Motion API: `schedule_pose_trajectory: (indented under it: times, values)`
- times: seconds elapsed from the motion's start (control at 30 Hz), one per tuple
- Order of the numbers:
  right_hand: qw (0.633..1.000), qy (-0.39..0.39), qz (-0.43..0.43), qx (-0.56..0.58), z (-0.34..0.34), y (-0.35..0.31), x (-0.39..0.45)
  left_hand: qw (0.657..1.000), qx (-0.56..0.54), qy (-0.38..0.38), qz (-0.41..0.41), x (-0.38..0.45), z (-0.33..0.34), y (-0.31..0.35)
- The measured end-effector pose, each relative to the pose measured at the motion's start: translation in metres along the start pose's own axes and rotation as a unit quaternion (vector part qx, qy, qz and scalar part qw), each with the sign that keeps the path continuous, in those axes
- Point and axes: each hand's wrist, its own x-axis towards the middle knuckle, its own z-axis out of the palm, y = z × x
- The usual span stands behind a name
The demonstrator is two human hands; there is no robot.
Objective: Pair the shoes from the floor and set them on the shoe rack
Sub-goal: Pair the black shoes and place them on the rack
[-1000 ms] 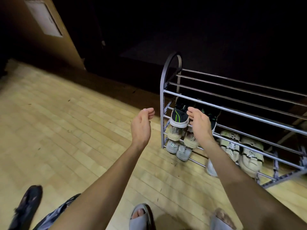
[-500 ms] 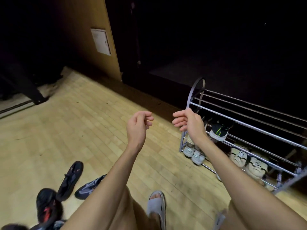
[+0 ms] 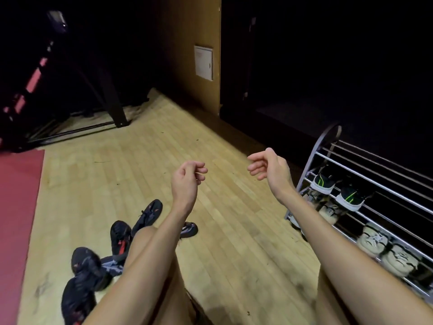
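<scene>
Several dark shoes lie loose on the wooden floor at lower left: a black shoe with red marks [image 3: 120, 236], a black lace-up shoe [image 3: 148, 214], a black shoe [image 3: 86, 261] and another [image 3: 76, 299]. The metal shoe rack [image 3: 375, 165] stands at right. On it sit a pair of black shoes with green stripes [image 3: 349, 198] and beige sneakers [image 3: 398, 261] on the lower tier. My left hand [image 3: 187, 181] and my right hand [image 3: 269, 170] hover in mid-air over the floor, fingers loosely curled, holding nothing.
A red mat [image 3: 16, 219] covers the floor at far left. A dark metal frame [image 3: 114, 99] stands at the back left. A wooden wall panel with a small white hatch [image 3: 203, 62] rises at the back, with a dark doorway beside it.
My view has swung left, away from the rack toward the loose shoes. Both hands pulled back from the rack's black and green shoes and now hang empty.
</scene>
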Motion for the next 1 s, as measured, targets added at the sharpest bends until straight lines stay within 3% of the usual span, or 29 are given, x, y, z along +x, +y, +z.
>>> schedule_pose_trajectory:
  times: [0.17, 0.47, 0.63, 1.0]
  values:
    - [0.999, -0.019, 0.035, -0.005, 0.045, 0.021, 0.018, 0.998, 0.013, 0.047, -0.044, 0.033, -0.045, -0.028]
    - [0.986, -0.094, 0.136, -0.027, 0.13, 0.131, 0.077, 0.977, 0.043, 0.123, -0.168, 0.082, -0.082, -0.133]
    - [0.971, -0.138, 0.186, -0.054, 0.172, 0.182, 0.101, 0.964, 0.064, 0.112, -0.231, 0.114, -0.105, -0.173]
    - [0.94, -0.222, 0.206, -0.157, 0.258, 0.27, 0.14, 0.941, 0.07, 0.163, -0.289, 0.139, -0.151, -0.27]
